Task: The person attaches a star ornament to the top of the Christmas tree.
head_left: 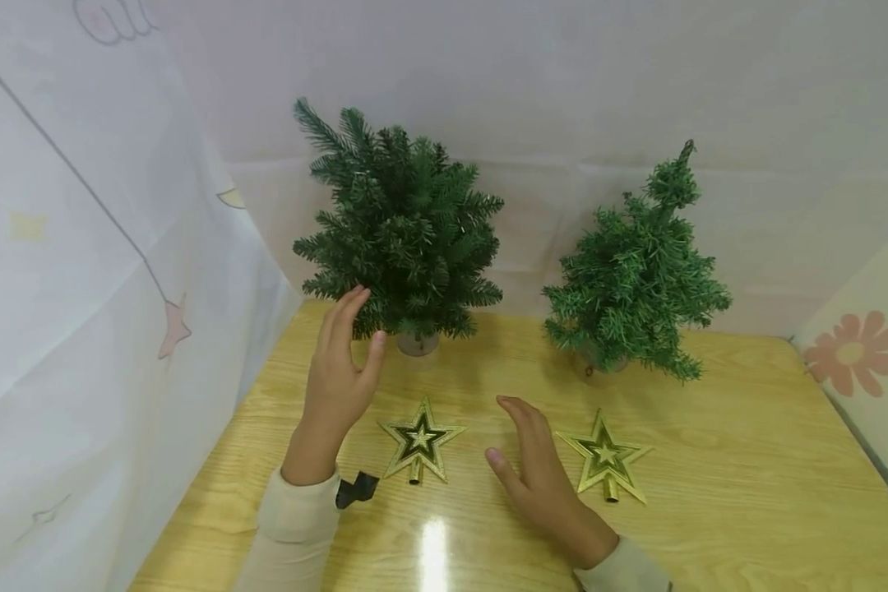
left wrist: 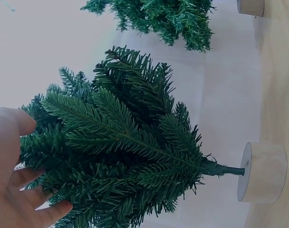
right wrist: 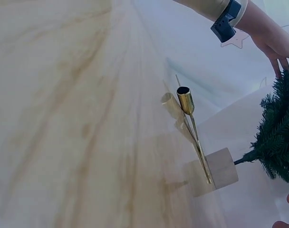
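The left hand (head_left: 340, 374) is raised at the lower left of the fuller dark green tree (head_left: 407, 222), fingers spread and relaxed; in the left wrist view this hand (left wrist: 16, 175) is beside the branches (left wrist: 120, 142), and whether it touches them I cannot tell. My right hand (head_left: 543, 477) hovers between two gold stars, fingers relaxed and holding nothing. One star (head_left: 422, 439) lies in front of the fuller tree, the other (head_left: 605, 455) in front of the smaller tree (head_left: 636, 279). In the right wrist view a star's gold socket (right wrist: 186, 100) shows edge-on.
Both trees stand upright at the back of the wooden table (head_left: 740, 460). A round pale base (left wrist: 264, 172) carries the fuller tree. Pale printed cloth (head_left: 525, 82) hangs behind the table and at its sides. A black band (head_left: 357, 490) is at the left wrist.
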`<state>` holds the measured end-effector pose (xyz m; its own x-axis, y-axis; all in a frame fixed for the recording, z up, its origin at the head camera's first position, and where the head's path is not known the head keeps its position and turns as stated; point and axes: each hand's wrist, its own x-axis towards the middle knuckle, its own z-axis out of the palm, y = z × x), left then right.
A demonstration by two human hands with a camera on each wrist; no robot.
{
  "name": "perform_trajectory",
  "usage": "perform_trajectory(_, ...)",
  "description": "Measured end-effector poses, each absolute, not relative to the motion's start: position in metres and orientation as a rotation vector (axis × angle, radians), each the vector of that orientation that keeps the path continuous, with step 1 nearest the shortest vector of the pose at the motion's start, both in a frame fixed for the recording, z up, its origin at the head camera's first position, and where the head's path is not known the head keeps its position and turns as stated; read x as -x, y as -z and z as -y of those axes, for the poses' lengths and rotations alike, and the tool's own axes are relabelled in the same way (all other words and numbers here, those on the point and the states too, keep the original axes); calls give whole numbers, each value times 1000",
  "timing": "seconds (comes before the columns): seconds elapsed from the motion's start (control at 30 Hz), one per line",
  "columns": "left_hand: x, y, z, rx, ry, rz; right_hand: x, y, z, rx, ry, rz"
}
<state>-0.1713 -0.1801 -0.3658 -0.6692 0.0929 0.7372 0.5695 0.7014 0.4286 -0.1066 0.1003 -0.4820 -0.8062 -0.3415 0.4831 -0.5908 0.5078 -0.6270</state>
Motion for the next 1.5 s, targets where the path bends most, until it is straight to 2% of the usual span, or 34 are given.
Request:
perform_trajectory(0.5,168,364,179,505,865,2225,109,489,-86,-699,-1338,2563)
perform_trajectory(1.17,169,360,180,529,842,2238,133,514,-51,-714,-1424,2639)
perform_trajectory(1.5,169,361,182,510,833,2261,138,525,-34,-734,-1339,2703)
